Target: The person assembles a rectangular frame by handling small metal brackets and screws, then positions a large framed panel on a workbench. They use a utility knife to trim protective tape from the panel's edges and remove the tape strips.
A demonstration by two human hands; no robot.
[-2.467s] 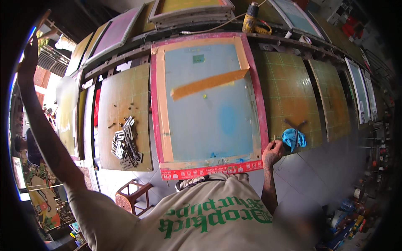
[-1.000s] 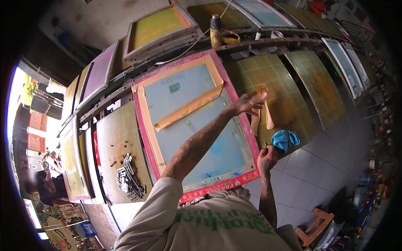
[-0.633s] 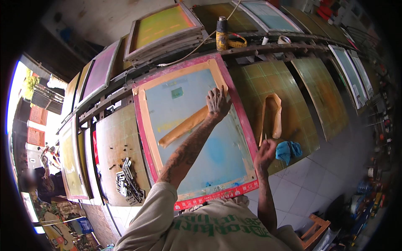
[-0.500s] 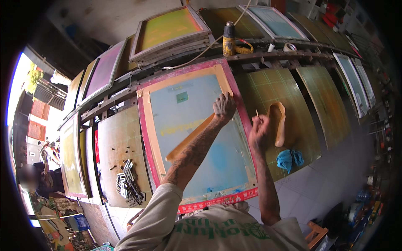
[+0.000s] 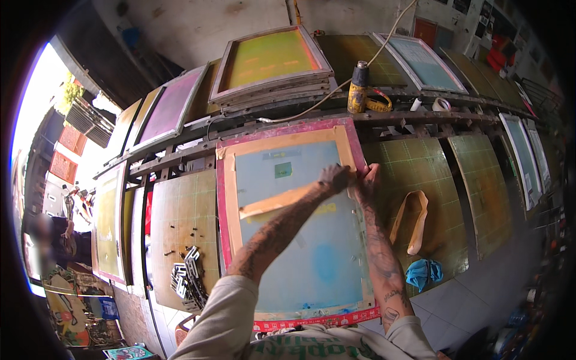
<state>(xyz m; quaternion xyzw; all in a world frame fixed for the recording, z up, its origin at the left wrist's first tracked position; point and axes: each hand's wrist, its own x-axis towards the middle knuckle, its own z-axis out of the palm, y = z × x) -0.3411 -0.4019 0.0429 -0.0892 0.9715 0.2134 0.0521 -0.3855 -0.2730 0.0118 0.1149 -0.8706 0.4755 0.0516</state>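
Note:
A strip of tan masking tape [image 5: 273,203] runs across the blue-grey mesh of a screen-printing frame [image 5: 223,198] with a pinkish-red rim. Its left end reaches the tan tape border [image 5: 230,180]; whether it sticks there I cannot tell. My left hand [image 5: 335,179] is closed on the strip's right end, near the frame's right side. Right beside it, at the rim, my right hand [image 5: 367,182] is closed with its fingers pressed together; what they hold is hidden. A small green square [image 5: 282,170] shows on the mesh above the strip.
On the board to the right lie a loop of tan tape [image 5: 418,225] and a crumpled blue cloth [image 5: 423,273]. Metal brackets [image 5: 189,279] are piled on the left board. A yellow heat gun [image 5: 358,90] stands on the rail behind, by stacked screens [image 5: 270,60].
My hands have come together at the frame's right side. The tape strip has swung to lie more level, farther up the mesh. The whole view has shifted, showing more of the back.

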